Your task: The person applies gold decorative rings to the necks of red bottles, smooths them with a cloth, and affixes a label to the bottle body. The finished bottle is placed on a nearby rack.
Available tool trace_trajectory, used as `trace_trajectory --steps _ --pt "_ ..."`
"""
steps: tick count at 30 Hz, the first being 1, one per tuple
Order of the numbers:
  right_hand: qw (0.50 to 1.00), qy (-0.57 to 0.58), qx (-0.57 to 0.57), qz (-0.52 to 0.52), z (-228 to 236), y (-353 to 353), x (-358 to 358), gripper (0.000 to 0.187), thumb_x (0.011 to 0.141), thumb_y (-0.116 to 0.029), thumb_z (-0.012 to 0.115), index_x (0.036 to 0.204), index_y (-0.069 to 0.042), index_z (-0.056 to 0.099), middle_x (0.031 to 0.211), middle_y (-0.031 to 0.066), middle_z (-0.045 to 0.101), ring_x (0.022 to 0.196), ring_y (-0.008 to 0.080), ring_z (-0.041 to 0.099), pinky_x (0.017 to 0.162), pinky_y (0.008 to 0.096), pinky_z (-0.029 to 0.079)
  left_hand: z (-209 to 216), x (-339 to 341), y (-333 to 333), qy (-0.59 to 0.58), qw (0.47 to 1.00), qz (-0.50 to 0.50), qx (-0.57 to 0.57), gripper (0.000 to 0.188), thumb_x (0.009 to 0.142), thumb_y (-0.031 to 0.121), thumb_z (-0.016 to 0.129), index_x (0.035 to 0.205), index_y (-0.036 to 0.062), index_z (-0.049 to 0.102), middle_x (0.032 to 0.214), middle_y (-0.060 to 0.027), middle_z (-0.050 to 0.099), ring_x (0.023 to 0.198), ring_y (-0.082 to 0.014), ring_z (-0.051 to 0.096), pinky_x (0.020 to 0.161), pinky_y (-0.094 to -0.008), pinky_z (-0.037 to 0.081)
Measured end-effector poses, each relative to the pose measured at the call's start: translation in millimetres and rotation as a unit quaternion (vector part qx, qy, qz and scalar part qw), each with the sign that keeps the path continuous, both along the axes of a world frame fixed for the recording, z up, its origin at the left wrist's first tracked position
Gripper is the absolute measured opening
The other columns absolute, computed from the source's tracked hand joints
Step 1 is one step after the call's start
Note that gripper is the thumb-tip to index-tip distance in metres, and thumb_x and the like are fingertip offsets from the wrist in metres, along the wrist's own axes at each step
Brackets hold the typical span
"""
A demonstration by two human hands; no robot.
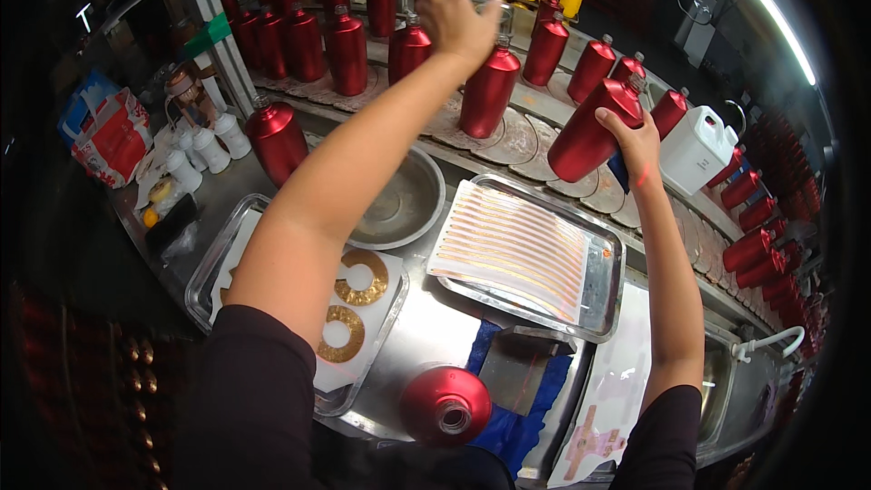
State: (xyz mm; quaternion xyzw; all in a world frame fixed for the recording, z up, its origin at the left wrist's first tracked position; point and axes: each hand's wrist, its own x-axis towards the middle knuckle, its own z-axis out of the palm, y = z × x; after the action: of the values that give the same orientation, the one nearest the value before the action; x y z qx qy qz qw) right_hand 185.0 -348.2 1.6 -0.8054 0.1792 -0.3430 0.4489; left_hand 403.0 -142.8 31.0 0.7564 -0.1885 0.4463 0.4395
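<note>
My right hand (638,143) is wrapped round a glossy red bottle (585,134), which tilts with its clear neck up to the right. My left hand (461,25) reaches far forward over the row of bottles, its fingers smeared by motion, so I cannot tell if it holds anything. Just below it, a red bottle (490,95) stands upright on the conveyor of flat plates (523,147). Another red bottle (445,406) stands close to me, its open neck facing up. A metal tray (621,295) holds a white sheet with curved gold strips (513,240).
A second tray (399,304) carries gold ring-shaped decals (341,334). Between the trays and the conveyor sits a metal bowl (399,200). A white jug (697,152) stands at right, above a sink (717,390). White spray bottles (210,150) cluster at left; a metal post (218,36) rises there.
</note>
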Motion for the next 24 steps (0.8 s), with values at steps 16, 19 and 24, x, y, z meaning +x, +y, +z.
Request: trace_trajectory --steps 16,19,24 --pt "0.994 0.087 -0.058 -0.030 -60.2 -74.1 11.9 0.090 0.066 -0.046 0.088 0.133 0.001 0.052 0.117 0.0191 0.067 0.107 0.0308 0.066 0.096 0.0396 0.048 -62.3 44.4 -14.7 0.247 0.963 -0.109 -0.001 0.036 0.072 0.039 0.068 0.093 0.0095 0.074 0.092 -0.0160 0.073 0.093 -0.0369 0.069 0.083 -0.0455 0.054" --pt "0.957 0.106 -0.133 -0.234 -64.5 -75.9 -26.6 0.109 0.069 -0.059 0.082 0.147 0.004 0.039 0.128 0.0303 0.060 0.122 0.0392 0.059 0.105 0.0414 0.042 -55.9 18.0 -6.7 0.242 0.963 -0.114 -0.025 0.043 0.072 0.040 0.068 0.088 0.0008 0.070 0.090 -0.0198 0.072 0.092 -0.0385 0.068 0.082 -0.0458 0.053" --pt "0.990 0.039 -0.058 -0.124 -68.7 -84.2 -128.9 0.064 0.089 -0.035 0.072 0.138 0.003 0.054 0.122 0.0148 0.064 0.109 0.0198 0.060 0.097 0.0296 0.044 -25.9 -33.5 69.0 0.238 0.860 -0.372 -0.254 0.025 0.078 0.026 0.073 0.084 0.0018 0.070 0.081 -0.0098 0.073 0.072 -0.0190 0.069 0.067 -0.0376 0.053"
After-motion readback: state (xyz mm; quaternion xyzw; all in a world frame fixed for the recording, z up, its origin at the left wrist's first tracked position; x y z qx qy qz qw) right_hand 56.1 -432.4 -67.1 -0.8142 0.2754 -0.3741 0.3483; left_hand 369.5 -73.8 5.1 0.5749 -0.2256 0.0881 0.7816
